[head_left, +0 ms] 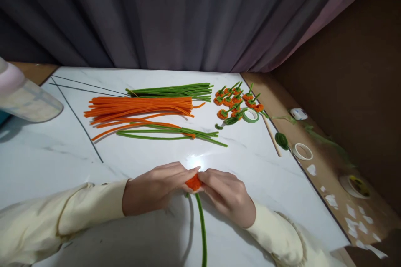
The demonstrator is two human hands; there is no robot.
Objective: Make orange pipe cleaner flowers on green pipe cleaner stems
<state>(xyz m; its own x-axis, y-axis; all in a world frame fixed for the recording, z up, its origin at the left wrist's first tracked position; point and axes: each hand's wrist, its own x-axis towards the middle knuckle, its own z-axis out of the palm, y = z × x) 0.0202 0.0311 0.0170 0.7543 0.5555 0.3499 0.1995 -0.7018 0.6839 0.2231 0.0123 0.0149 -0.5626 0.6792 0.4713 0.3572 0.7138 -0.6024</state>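
Between both sets of fingertips I hold a small orange pipe-cleaner pumpkin (193, 182) over the white marbled table top (150, 233). A green pipe cleaner (202, 229) hangs from its underside toward the bottom edge of the view. My left hand (159, 185) pinches it from the left, and my right hand (227, 194) grips it from the right. Beyond the hands lie a thick bundle of orange pipe cleaners (140, 105), a green bundle (175, 90) behind it, and several loose green pipe cleaners (156, 132) in front.
Several finished orange pumpkins with green stems (228, 100) cluster at the back right, beside a green tape roll (250, 115). A white tape roll (302, 151) and paper scraps (352, 221) lie on the right-hand brown surface. A bottle (34, 100) lies at far left, below a curtain (156, 16).
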